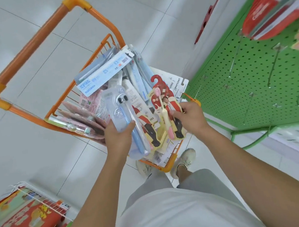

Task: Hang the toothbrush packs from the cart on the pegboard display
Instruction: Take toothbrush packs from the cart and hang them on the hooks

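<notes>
You are standing over the orange cart (90, 64), and both of your hands are in it. Your left hand (118, 136) is curled around the lower end of a clear pack (121, 109) holding two blue toothbrushes, thumb across the front, and it seems to have one of the red-and-yellow packs fanned behind it as well. Your right hand (190, 116) pinches a red-and-yellow pack (164, 102) with a red hook-shaped top, thumb on the face and fingers behind.

The cart is heaped with more packs: a long pale-blue one (105, 71) lies across the top, pink ones (81, 119) are stacked on edge at the left, and white and blue ones fill the rest.

The green pegboard (264, 72) is to your right, beside the cart. The bare metal pegs (274, 64) in view on it carry nothing. Red toothpaste boxes (271, 6) sit on a shelf above it, and a few packs show at the right edge higher up, too blurred to name.

So the job looks to be near its start: you have gathered a small handful, nothing you hold is on a peg yet, and most of the stock is in the cart. What is left is to turn to the board, thread each pack's hole or hook onto a free peg, and come back for more.
</notes>
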`<state>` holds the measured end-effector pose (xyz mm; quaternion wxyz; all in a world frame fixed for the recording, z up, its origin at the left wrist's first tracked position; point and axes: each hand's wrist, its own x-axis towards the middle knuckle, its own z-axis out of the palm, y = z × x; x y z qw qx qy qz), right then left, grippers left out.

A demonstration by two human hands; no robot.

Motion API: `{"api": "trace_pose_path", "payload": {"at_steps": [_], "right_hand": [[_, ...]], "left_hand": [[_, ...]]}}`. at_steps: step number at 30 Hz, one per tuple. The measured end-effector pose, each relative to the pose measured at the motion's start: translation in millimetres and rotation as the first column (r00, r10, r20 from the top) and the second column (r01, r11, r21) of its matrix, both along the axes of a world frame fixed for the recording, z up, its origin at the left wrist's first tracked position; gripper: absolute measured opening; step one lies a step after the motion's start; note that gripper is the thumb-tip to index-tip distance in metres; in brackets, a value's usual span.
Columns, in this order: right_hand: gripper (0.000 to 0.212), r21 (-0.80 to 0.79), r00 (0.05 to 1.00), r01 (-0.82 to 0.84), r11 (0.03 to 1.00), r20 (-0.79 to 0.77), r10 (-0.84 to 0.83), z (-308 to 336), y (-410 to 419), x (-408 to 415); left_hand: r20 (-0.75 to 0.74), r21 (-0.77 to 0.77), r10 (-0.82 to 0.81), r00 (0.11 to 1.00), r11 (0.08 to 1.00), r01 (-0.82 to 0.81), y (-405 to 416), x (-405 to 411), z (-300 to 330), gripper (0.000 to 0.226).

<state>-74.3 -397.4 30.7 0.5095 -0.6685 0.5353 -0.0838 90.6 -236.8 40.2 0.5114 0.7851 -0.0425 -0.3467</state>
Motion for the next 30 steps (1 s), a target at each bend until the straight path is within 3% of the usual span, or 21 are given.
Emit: {"api": "trace_pose_path", "payload": {"at_steps": [5, 8, 9, 13, 19, 24, 30], "right_hand": [[0.021, -0.010, 0.971, 0.125, 0.992, 0.209, -0.120, 71, -22, -52], [0.006, -0.011, 0.904, 0.181, 0.983, 0.396, -0.162, 118, -35, -83], [0.009, -0.014, 0.876, 0.199, 0.980, 0.452, -0.171, 133, -40, -95], [0.017, -0.057, 0.784, 0.293, 0.954, 0.586, -0.206, 176, -58, -150], [0.017, -0.082, 0.690, 0.393, 0.916, 0.685, -0.235, 197, -77, -225], [0.015, -0.085, 0.660, 0.361, 0.929, 0.726, -0.191, 199, -86, -246], [0.015, -0.081, 0.640, 0.403, 0.912, 0.737, -0.217, 199, -89, -246]], "left_hand": [[-0.063, -0.154, -0.140, 0.988, 0.980, 0.129, -43, -22, 37, 0.028], [-0.109, -0.289, -0.216, 0.970, 0.941, 0.177, -82, -46, 73, 0.025], [-0.098, -0.322, -0.250, 0.963, 0.924, 0.207, -95, -56, 87, 0.026], [-0.041, -0.433, -0.398, 0.916, 0.834, 0.342, -139, -108, 139, 0.047], [-0.002, -0.497, -0.438, 0.899, 0.781, 0.379, -175, -188, 170, 0.061], [-0.015, -0.509, -0.394, 0.919, 0.794, 0.332, -180, -218, 176, 0.037], [-0.025, -0.523, -0.369, 0.929, 0.797, 0.302, -181, -218, 184, 0.035]]}}
